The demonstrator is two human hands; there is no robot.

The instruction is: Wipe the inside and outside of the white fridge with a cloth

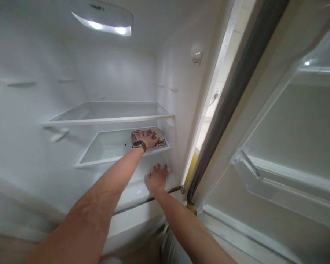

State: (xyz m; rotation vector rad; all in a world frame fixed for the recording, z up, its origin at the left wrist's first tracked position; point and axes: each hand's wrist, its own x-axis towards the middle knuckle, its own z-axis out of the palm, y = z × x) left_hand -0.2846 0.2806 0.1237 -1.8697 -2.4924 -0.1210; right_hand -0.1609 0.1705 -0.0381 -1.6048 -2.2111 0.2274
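Note:
My left hand [145,138], with a watch [139,145] on its wrist, lies with fingers spread on a brown-and-beige patterned piece [161,136]. This flat piece, perhaps a folded cloth, rests at the right end of the lower glass shelf [110,145] inside a refrigerator. The hand covers its middle. Below that shelf, near the right inner wall, my right hand [157,178] is open with its fingers apart. I see nothing in it. Its fingertips are close to the back of the lower space; whether they touch a surface I cannot tell.
Above is another white-rimmed glass shelf [107,120]. A lit lamp [107,25] is at the top. The refrigerator door [291,121] stands open on the right, carrying a clear door rack [286,190]. Shelf supports [59,135] stick out from the left wall.

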